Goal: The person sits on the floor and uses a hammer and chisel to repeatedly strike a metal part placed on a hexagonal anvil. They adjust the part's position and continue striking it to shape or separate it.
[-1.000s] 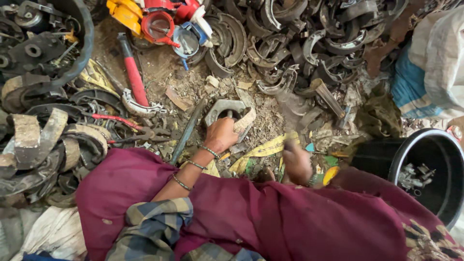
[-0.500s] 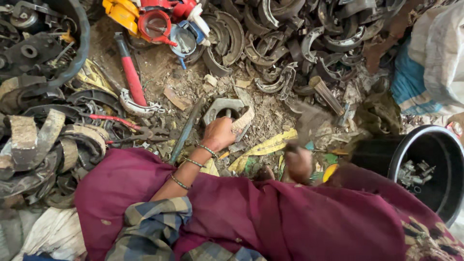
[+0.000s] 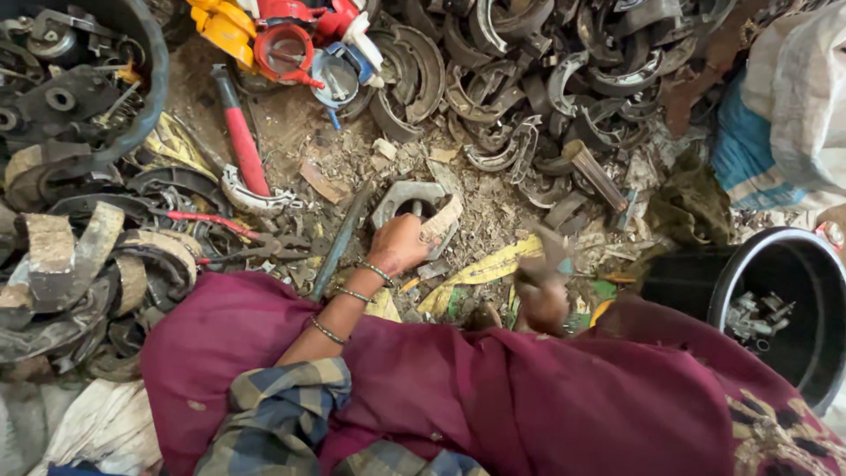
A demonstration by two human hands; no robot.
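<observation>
Here the curved brake shoe [image 3: 414, 204] lies on the dirt floor [image 3: 493, 198] in the middle of the scene, just beyond the person's lap. It is a grey metal arc with a pale lining on its right side, and its long axis runs from the far left to the near right. The left hand [image 3: 398, 245] rests on its near edge, with the fingers closed over the metal and pressing it down; the wrist wears some thin bangles [image 3: 348, 295].

The right hand [image 3: 539, 295] is to the right of the shoe, a little apart from it and nearer to the body. It is blurred, and it seems to hold a dark tool [image 3: 546, 256] that points up and to the far side; how tight the fingers close around it I cannot tell. So the shoe lies to the left and a little farther from this hand, and the left hand is clearly the nearer one.

Left of the shoe a dark metal rod [image 3: 342, 238] lies on the floor, and farther left a red-handled hammer [image 3: 240, 141]. At the far side there is a big heap of brake shoes [image 3: 529, 79]. A black bucket [image 3: 749, 264] with small metal parts stands at the right, and a maroon cloth [image 3: 529, 397] covers the lap.
</observation>
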